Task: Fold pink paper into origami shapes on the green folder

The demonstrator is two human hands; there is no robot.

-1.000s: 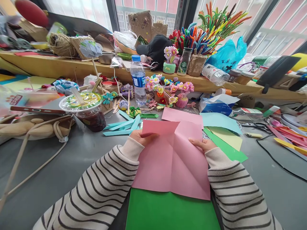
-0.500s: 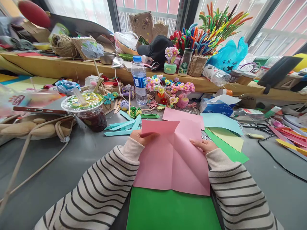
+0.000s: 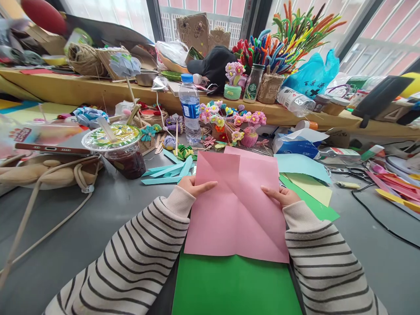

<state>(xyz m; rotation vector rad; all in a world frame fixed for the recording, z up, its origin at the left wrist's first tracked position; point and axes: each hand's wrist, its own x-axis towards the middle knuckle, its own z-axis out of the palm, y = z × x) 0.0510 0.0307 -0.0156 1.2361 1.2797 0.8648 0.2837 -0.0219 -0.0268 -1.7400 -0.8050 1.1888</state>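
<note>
A creased pink sheet of paper (image 3: 236,218) is held up between both hands, with a vertical fold and a diagonal fold showing. My left hand (image 3: 198,186) grips its left edge, thumb on the front and fingers behind. At the right edge, my right hand (image 3: 280,194) pinches it the same way. Below it lies a green sheet (image 3: 236,286) at the near side of the table. Another pink sheet (image 3: 251,153) shows partly behind the held one.
Left of the paper are light blue strips (image 3: 169,170) and a lidded drink cup (image 3: 126,159). A water bottle (image 3: 190,111) stands behind. Blue paper (image 3: 302,166), scissors (image 3: 356,173) and a black cable (image 3: 380,221) lie to the right.
The held pink sheet has opened flatter, and its top edge has risen slightly. Both hands still hold its sides.
</note>
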